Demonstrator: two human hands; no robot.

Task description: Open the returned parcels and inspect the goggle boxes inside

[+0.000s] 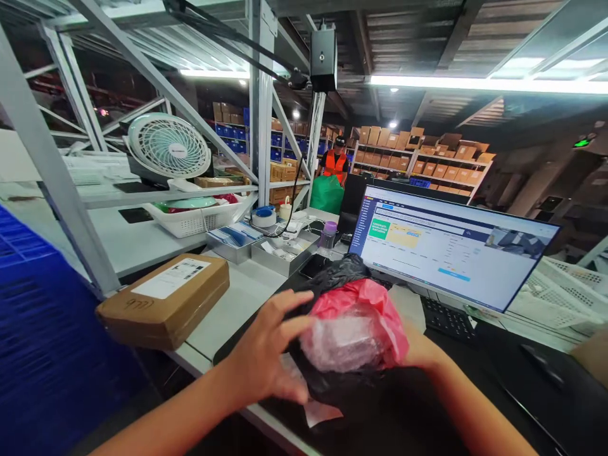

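Note:
A bubble-wrapped package (344,339) shows through the mouth of a pink plastic bag (380,304), with crumpled black plastic (344,269) around and behind it. My left hand (268,345) is at the left side of the bundle, thumb and fingers spread apart; whether the fingertips touch the plastic I cannot tell. On the other side my right hand (415,345) grips the pink bag, most of its fingers hidden behind the plastic. Below the bundle hangs a pale scrap (322,413), perhaps a label.
A taped cardboard box (166,297) lies at the left, beside a blue crate (42,316). Behind are open metal trays (285,253), a purple-capped bottle (327,235) and a fan (168,145). A monitor (451,247) and keyboard (446,316) stand right. A person in an orange vest (335,163) is farther back.

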